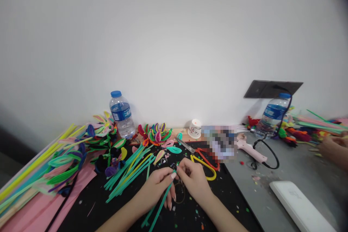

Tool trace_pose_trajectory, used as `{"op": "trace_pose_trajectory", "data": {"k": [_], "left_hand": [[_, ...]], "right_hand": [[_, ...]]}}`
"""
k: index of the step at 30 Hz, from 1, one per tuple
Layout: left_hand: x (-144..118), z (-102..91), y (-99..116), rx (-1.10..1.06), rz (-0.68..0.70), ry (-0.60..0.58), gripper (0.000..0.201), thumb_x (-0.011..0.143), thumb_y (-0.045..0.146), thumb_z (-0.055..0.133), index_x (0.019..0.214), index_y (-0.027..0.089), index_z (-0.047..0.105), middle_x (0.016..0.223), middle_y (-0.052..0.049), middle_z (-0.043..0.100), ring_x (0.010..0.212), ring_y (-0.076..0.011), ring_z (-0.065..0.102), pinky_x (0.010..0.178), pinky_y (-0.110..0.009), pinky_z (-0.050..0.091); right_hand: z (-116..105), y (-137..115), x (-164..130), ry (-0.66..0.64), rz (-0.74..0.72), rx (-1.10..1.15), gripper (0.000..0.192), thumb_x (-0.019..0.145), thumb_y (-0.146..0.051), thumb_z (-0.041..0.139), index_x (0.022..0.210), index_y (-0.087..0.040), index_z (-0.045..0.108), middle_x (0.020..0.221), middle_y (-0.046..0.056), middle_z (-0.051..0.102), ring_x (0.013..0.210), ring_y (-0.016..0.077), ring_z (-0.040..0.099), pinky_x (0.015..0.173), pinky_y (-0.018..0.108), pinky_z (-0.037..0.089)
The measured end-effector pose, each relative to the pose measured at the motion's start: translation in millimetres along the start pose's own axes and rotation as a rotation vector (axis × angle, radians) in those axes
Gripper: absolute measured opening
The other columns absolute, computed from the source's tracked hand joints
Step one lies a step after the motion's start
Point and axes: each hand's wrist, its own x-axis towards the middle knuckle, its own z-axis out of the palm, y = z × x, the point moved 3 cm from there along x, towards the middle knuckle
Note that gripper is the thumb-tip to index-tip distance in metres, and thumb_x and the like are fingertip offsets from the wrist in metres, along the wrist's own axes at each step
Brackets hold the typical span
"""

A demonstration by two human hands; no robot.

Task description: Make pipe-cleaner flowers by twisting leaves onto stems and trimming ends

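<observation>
One fuzzy green pipe cleaner slants down over the black mat, its upper end pinched in the narrow grip of the left hand; the right hand curls at that end, but whether its fingers close on anything I cannot tell. A loose pinch could let the thin, bendy stem twist or slip. Metal scissors lie just beyond, where a straying hand might catch them. Soft looped petals and a smooth plastic bottle sit farther out.
</observation>
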Motion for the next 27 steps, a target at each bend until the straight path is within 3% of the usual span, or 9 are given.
{"op": "trace_pose_trajectory", "data": {"k": [9,18,27], "left_hand": [[-4.5,2.3,3.1,0.025,-0.015,-0.024,0.03,0.081,0.043,0.048,0.075,0.014,0.051,0.046,0.001,0.059,0.035,-0.0111,0.054,0.036,-0.018,0.04],[-4.0,0.7,-0.5,0.013,-0.063,-0.062,0.026,0.08,0.038,0.049,0.073,0.013,0.052,0.044,0.0,0.06,0.031,-0.01,0.051,0.033,-0.017,0.038],[-1.0,-2.3,2.8,-0.087,-0.003,-0.035,0.028,0.077,0.042,0.053,0.074,0.015,0.047,0.052,-0.002,0.063,0.038,-0.0131,0.057,0.037,-0.02,0.042]], "right_hand": [[1.6,6.5,1.8,-0.056,0.007,-0.032,0.023,0.079,-0.023,0.052,0.058,-0.018,0.045,0.046,-0.006,0.043,0.044,0.0087,0.039,0.046,0.02,0.028],[-0.3,3.0,5.4,-0.155,-0.079,-0.149,0.025,0.081,-0.02,0.047,0.058,-0.018,0.039,0.05,-0.006,0.038,0.048,0.0079,0.037,0.048,0.019,0.025],[3.6,-8.2,15.6,-0.29,-0.147,-0.194,0.021,0.081,-0.014,0.043,0.06,-0.018,0.041,0.053,-0.004,0.052,0.049,0.0085,0.044,0.048,0.02,0.027]]}}
